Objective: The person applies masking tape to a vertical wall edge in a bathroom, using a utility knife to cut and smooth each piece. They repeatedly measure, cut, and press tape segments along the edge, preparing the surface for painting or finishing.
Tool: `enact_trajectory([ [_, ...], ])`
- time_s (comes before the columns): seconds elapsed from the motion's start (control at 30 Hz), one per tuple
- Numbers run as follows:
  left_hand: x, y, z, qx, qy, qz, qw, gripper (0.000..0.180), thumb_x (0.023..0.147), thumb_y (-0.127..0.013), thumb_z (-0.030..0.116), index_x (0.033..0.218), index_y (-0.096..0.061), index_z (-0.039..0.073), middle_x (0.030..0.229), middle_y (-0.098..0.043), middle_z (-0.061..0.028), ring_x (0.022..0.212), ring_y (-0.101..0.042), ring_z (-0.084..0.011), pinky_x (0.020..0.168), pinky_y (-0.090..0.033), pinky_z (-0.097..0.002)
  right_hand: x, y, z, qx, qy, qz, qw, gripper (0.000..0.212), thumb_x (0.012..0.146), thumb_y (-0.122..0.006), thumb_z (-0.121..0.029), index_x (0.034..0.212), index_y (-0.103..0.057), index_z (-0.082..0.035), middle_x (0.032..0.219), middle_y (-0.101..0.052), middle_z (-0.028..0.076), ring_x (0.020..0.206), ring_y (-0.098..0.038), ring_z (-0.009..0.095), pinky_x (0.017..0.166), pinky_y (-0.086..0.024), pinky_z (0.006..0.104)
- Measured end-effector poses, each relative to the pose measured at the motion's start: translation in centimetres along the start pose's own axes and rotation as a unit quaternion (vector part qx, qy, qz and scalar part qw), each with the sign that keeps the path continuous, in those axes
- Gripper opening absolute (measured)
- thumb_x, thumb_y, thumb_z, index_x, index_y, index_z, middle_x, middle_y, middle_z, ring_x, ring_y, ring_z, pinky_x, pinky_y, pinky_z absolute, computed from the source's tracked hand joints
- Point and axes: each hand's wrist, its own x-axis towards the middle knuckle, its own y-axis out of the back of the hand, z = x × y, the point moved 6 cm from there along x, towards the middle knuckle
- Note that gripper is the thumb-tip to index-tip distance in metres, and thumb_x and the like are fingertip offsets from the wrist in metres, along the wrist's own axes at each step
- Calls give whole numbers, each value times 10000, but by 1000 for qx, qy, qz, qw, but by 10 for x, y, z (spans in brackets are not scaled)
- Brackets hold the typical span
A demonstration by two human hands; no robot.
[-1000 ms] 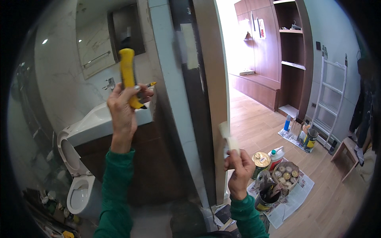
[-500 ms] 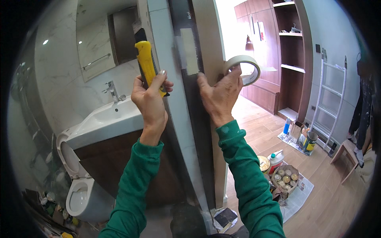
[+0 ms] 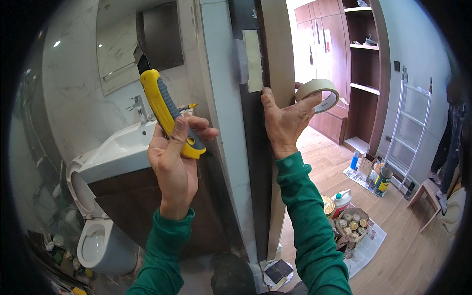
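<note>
My left hand (image 3: pixel 169 169) is closed around a yellow and grey utility knife (image 3: pixel 160 101), its dark blade end pointing up. A thin yellow-tipped thing (image 3: pixel 189 106) sticks out behind the knife; I cannot make out what it is. My right hand (image 3: pixel 287 128) grips a roll of cream masking tape (image 3: pixel 317 87) against the door frame's edge. Its thumb rests on the dark strip of the frame (image 3: pixel 259 128), just below a piece of cream tape (image 3: pixel 253 64) stuck there. Some fingers are hidden behind the brown edge of the frame (image 3: pixel 280 54).
On the left are a white washbasin (image 3: pixel 115 150), a toilet (image 3: pixel 96 241) and a mirror (image 3: pixel 120 44). Through the doorway, a box of small cans (image 3: pixel 353 223) lies on newspaper. A ladder (image 3: pixel 409 128) leans by the wall, and a person stands on a wooden stool (image 3: pixel 427 199).
My left hand has moved down and left, the knife now tilted more, its fingers loosened. The right hand with the tape roll appears farther right as the view shifts slightly.
</note>
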Motion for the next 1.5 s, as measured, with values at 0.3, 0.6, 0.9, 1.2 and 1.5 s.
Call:
enact_trajectory([
  [0.3,-26,3,-26,-109,149,-40,982,192,971,-682,158,1086,-634,11,810,-685,-108,694,-694,-188,675,-586,-334,-6,21,11,76,-48,-28,996,762,908,-739,-442,1315,-397,104,1267,-526,283,1169,-566,377,1024,-443,508],
  [0.6,-25,-2,-30,-174,138,-65,973,193,978,-677,194,972,-677,0,594,-568,-38,467,-584,-150,455,-488,-282,-70,100,-49,207,27,-287,935,190,1002,-619,-128,1109,-682,17,947,-693,102,900,-657,229,873,-508,354],
  [0.9,-79,4,-17,16,180,-110,977,381,1025,-516,327,1032,-643,-32,666,-595,-72,479,-542,-130,425,-440,-276,-91,115,-40,239,-111,-287,921,307,1022,-614,-176,1246,-660,28,894,-686,77,789,-615,178,774,-502,314],
  [1.2,-430,170,-125,536,398,-292,685,513,877,-725,490,1216,-717,105,991,-645,-161,957,-634,-346,804,-516,-466,-86,147,-15,345,-189,-220,893,331,1065,-569,-191,1298,-554,44,936,-704,111,817,-642,138,726,-510,273],
  [1.5,-554,218,-119,537,437,-368,621,808,805,-717,678,1247,-705,1,968,-694,-188,922,-654,-331,772,-550,-445,17,17,-64,67,189,-193,960,359,997,-632,-107,1282,-435,-12,1038,-706,252,932,-701,370,912,-496,445],
])
